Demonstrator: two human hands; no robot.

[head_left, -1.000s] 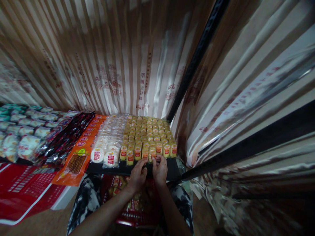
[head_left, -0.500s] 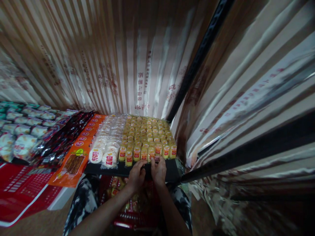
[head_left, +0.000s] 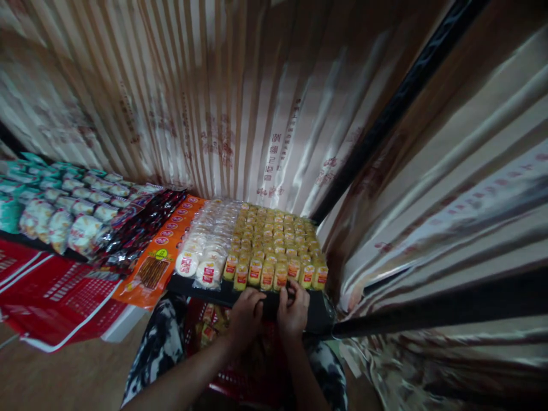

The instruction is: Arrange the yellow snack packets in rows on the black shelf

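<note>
Rows of small yellow wrapped snack packs with red-orange labels stand on a black shelf. My right hand is at the front row, thumb and bent fingers apart, fingertips by the lower edge of one pack. Whether they press on it I cannot tell. To its left, my left hand hovers at the shelf's front edge, fingers loosely curled with a gap to the thumb and no item visible in it. Below my forearms, a red basket holds more wrapped packs, partly hidden by my arms.
Left of the yellow packs lie round white wrapped biscuits, an orange bag, dark packets and white-and-green packets. A red crate is below left. Pleated curtains and a black post border the shelf.
The view has shifted, so the shelf appears further right. My right hand has drawn back slightly from the pack fronts, its fingers more apart. My left hand stays by the shelf edge.
</note>
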